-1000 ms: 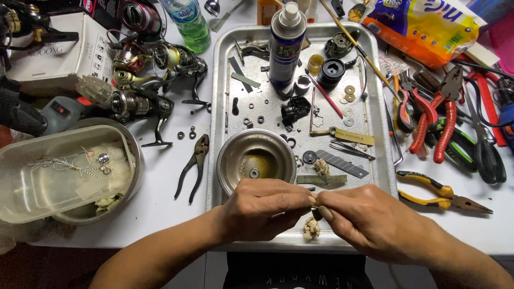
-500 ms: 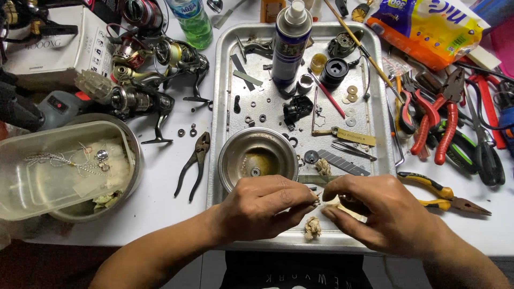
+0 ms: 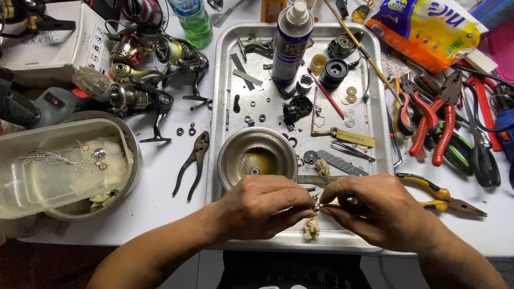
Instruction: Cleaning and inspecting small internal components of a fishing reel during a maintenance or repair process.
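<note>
Both hands have drawn closer over the metal tray [image 3: 225,107]; left hand [image 3: 262,208] and right hand [image 3: 375,208] pinch 1 small metal part [image 3: 317,206]; slipping fingers could drop it among loose washers [image 3: 350,95].

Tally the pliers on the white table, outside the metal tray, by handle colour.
Dark handles: 1
Red handles: 2
Yellow-and-black handles: 1
Total: 4, counting only pliers I can tell for sure.
</note>
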